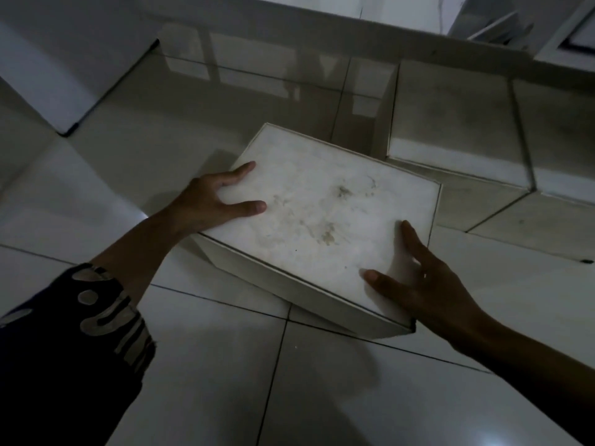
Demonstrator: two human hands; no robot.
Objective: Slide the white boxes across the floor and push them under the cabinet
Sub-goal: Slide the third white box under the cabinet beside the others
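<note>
A white box (pixel 322 214) with a stained, dusty lid lies on the tiled floor in the middle of the head view. My left hand (pixel 212 201) grips its left edge, thumb and forefinger on the lid. My right hand (pixel 425 281) holds the near right corner, thumb on the lid and fingers along the side. Two more white boxes (pixel 450 123) (pixel 560 133) sit side by side at the right, partly under the cabinet's lower edge (pixel 322 30). A gap of bare floor under the cabinet lies left of them.
A white cabinet leg or panel (pixel 58 66) stands at the far left. The glossy tiled floor (pixel 322 381) spreads out near me. Another white box face (pixel 531 226) shows low at the right. My left arm wears a dark patterned sleeve (pixel 80 333).
</note>
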